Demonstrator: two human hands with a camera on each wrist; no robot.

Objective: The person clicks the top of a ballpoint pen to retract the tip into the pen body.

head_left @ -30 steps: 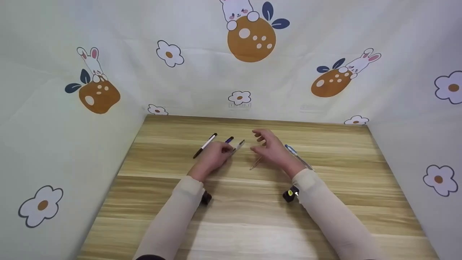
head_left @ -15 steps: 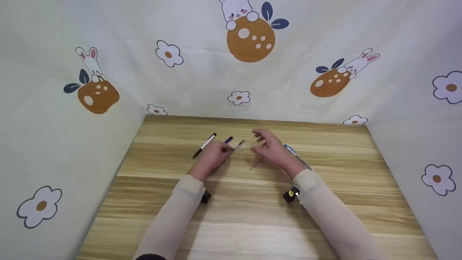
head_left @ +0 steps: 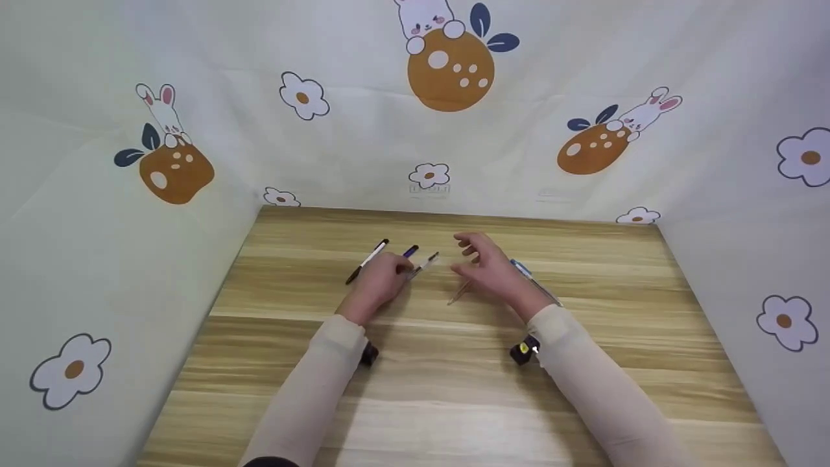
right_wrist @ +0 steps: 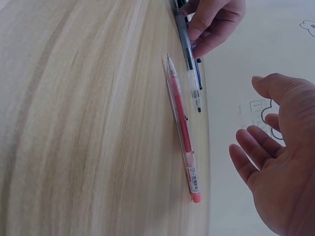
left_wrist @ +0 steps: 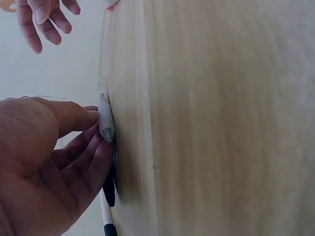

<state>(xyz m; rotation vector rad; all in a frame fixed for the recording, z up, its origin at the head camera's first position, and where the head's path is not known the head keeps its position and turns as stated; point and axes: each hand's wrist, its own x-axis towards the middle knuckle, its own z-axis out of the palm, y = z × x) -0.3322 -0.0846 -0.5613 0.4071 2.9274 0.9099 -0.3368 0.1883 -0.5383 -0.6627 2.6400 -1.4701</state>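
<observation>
My left hand pinches a clear-barrelled pen between thumb and fingers, low over the wooden table. In the left wrist view the pen's grey grip and metal cone point toward the bottom. Just beyond that hand lie a dark blue pen, partly covered by it, and a white pen with black ends. My right hand hovers with loosely bent fingers and holds nothing. Below it lies a red pen, seen whole in the right wrist view and mostly hidden from the head view.
A clear pen with a light blue end lies beside my right wrist. The wooden table meets pale printed curtains at the back and both sides. Small black devices sit under the wrists.
The clear pen in my left hand has tilted slightly, its near end shifting left, and a bit more of the dark blue pen shows. My right hand has hardly moved.
</observation>
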